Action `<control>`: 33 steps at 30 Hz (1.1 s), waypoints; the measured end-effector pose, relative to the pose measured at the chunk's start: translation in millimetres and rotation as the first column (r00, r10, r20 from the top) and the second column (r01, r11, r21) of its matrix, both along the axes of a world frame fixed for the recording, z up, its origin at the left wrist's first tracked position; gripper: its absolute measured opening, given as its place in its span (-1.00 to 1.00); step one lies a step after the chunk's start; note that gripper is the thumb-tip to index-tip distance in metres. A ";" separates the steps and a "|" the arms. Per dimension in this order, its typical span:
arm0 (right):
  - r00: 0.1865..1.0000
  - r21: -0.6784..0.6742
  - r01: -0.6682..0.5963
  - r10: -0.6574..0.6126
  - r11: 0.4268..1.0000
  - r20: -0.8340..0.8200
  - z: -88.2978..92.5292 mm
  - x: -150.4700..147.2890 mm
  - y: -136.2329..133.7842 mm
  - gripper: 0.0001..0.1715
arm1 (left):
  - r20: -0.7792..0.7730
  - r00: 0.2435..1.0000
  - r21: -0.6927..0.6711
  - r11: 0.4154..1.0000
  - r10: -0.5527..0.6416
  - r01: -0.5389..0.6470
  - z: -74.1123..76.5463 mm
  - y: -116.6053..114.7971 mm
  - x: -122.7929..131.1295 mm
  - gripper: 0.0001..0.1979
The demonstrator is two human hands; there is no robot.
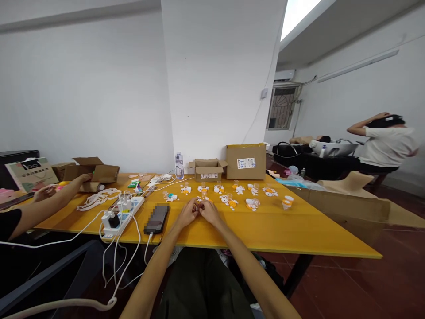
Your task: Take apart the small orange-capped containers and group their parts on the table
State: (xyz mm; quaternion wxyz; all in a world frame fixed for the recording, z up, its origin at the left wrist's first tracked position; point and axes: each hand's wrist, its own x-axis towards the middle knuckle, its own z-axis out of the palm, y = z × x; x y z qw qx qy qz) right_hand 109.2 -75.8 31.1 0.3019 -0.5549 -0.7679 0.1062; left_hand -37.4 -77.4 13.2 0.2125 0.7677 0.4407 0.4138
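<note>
My left hand (187,213) and my right hand (209,212) meet over the near half of the yellow table (265,232). The fingers of both are closed and pinched together at the tips. Whatever sits between them is too small and covered to name. Just beyond my hands lie several little heaps of white and orange plastic parts (229,202) with small clear cups. One more heap (253,204) is to the right of my right hand. Farther right stands a small stack of orange and white round pieces (287,202). A teal-and-white heap (170,197) is left of my hands.
A phone (156,219) on a cable and a white power strip (124,217) with loose cords lie left. Behind are a bottle (179,165), an open carton (208,170) and a larger box (245,162). A co-worker's arm (56,199) reaches toward another carton (96,170).
</note>
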 end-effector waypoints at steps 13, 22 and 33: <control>1.000 0.012 0.015 -0.015 1.000 -0.012 1.7 -4.7 3.2 -0.69 | 0.003 1.000 -0.036 0.999 -0.029 0.029 -1.8 4.0 -1.5 -0.46; 0.988 0.077 -0.040 0.051 0.996 -0.147 -13.5 -4.3 8.8 -0.69 | 0.030 0.999 -0.007 0.999 -0.042 0.043 -9.4 9.9 -3.7 -0.49; 0.948 0.245 0.060 0.022 0.968 -0.317 -27.6 8.9 18.9 -0.79 | 0.051 0.997 -0.001 0.999 -0.054 0.054 -9.1 9.5 -2.4 -0.55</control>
